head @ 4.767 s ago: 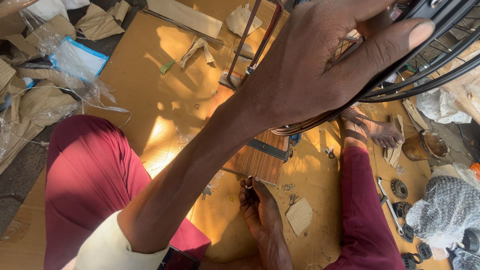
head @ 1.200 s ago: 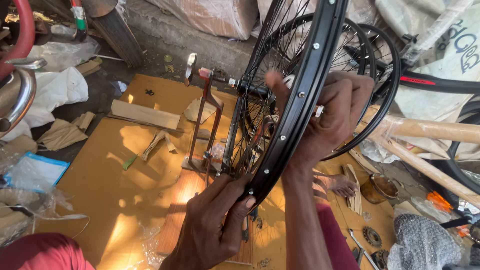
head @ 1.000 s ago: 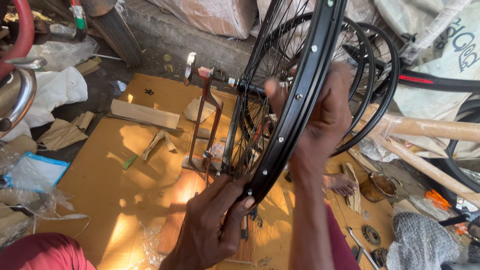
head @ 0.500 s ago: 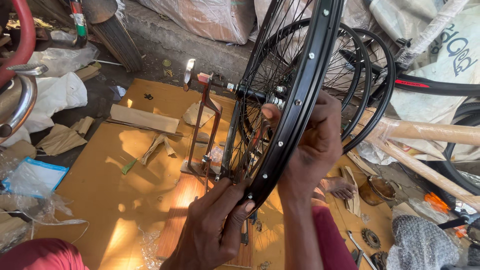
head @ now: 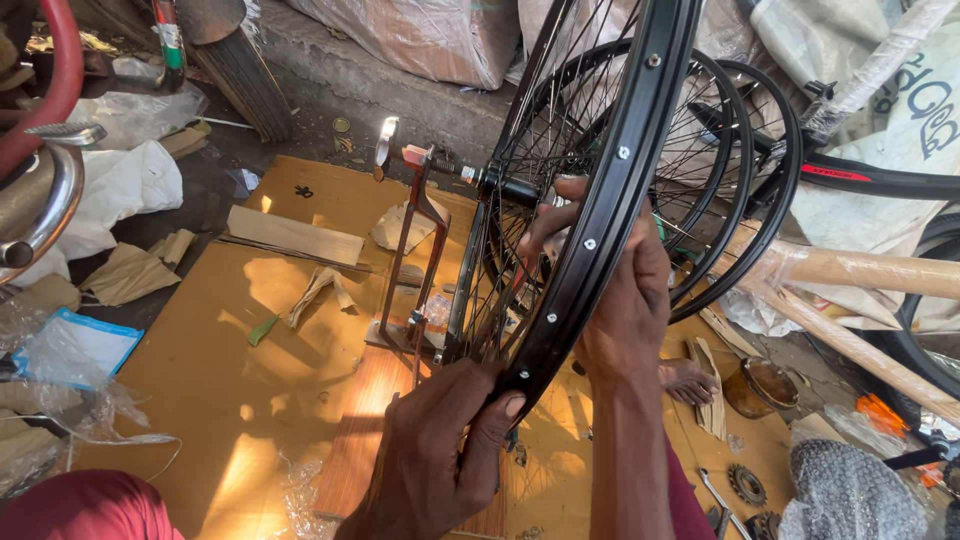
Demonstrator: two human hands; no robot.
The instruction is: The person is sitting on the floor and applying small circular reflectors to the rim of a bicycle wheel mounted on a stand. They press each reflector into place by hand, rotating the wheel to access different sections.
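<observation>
Cardboard floor point(head: 200, 370) showing behind black rim point(head: 610, 200); left hand point(head: 440, 460) pinching rim's lower edge, right hand point(head: 615, 300) gripping it, fingers partly hiding behind spokes.

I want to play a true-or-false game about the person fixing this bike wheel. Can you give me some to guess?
1. The left hand holds the bottom of the black wheel rim. True.
2. The right hand lies flat on the cardboard. False: it is up at the rim, fingers among the spokes.
3. The wheel sits in a metal stand. True.
4. The wheel has a tyre on. False: the rim is bare.
</observation>
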